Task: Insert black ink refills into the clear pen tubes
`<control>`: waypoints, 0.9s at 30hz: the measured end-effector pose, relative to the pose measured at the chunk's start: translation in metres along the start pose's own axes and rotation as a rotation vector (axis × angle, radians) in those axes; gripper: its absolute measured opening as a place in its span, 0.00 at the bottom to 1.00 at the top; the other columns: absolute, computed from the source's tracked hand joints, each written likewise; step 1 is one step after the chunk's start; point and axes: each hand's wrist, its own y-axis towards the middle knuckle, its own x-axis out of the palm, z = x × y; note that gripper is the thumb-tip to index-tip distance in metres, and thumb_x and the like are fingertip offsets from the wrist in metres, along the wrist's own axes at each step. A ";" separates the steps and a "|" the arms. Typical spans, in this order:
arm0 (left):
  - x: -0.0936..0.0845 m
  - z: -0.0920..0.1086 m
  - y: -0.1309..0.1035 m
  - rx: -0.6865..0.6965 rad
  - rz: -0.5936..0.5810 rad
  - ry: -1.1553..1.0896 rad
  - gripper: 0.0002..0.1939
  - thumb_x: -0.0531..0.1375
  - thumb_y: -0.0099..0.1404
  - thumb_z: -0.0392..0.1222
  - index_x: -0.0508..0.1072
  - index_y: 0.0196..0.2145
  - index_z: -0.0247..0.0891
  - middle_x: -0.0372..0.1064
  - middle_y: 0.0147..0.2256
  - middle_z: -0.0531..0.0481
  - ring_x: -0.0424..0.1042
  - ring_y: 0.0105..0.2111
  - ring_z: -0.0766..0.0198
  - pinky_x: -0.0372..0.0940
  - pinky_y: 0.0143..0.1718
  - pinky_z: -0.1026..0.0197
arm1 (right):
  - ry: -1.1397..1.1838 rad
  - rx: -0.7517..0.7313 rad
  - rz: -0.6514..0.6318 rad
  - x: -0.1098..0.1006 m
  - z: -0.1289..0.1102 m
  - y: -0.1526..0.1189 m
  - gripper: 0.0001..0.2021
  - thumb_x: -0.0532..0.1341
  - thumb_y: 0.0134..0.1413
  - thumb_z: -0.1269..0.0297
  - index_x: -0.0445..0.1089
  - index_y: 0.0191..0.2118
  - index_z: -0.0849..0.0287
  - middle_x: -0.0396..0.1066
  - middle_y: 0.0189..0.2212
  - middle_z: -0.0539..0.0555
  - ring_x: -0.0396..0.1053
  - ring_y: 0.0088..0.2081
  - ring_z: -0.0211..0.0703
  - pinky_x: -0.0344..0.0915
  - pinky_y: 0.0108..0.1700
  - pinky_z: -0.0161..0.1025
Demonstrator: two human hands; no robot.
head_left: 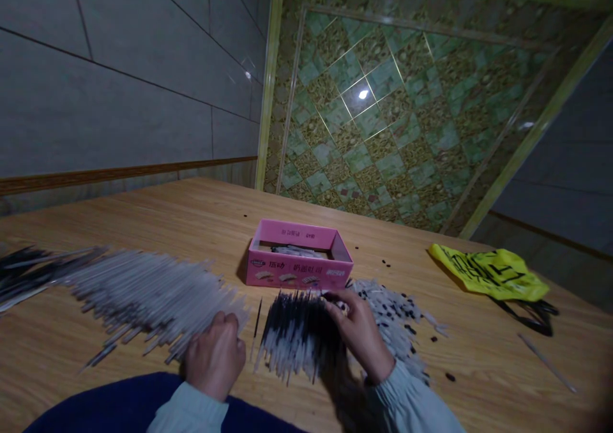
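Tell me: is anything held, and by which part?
Can't tell: the left hand is at pale sticks, the right hand at darker sticks; grips are hidden.

1. Box [297, 272]: pink, dark lettering;
2. Stick pile [148, 289] left of the box: translucent grey;
3. Bundle [292, 332] before the box: black nearest it, whitish farther off;
4. Scattered bits [390, 311] right of the box: whitish, speckled black;
5. Bag [488, 273] farther right of it: yellow, black lettering;
6. Table [201, 216] beneath the box: light-brown wood grain.

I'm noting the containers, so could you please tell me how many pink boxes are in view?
1: the open pink box stands on the table, beyond the dark-tipped sticks; no other shows.
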 end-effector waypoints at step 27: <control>0.033 0.003 0.008 0.373 0.345 -0.650 0.13 0.51 0.65 0.43 0.70 0.42 0.38 0.75 0.39 0.43 0.74 0.39 0.58 0.67 0.39 0.59 | -0.611 0.185 -0.383 -0.023 0.016 -0.057 0.11 0.54 0.48 0.76 0.72 0.33 0.57 0.72 0.33 0.55 0.71 0.34 0.42 0.54 0.31 0.34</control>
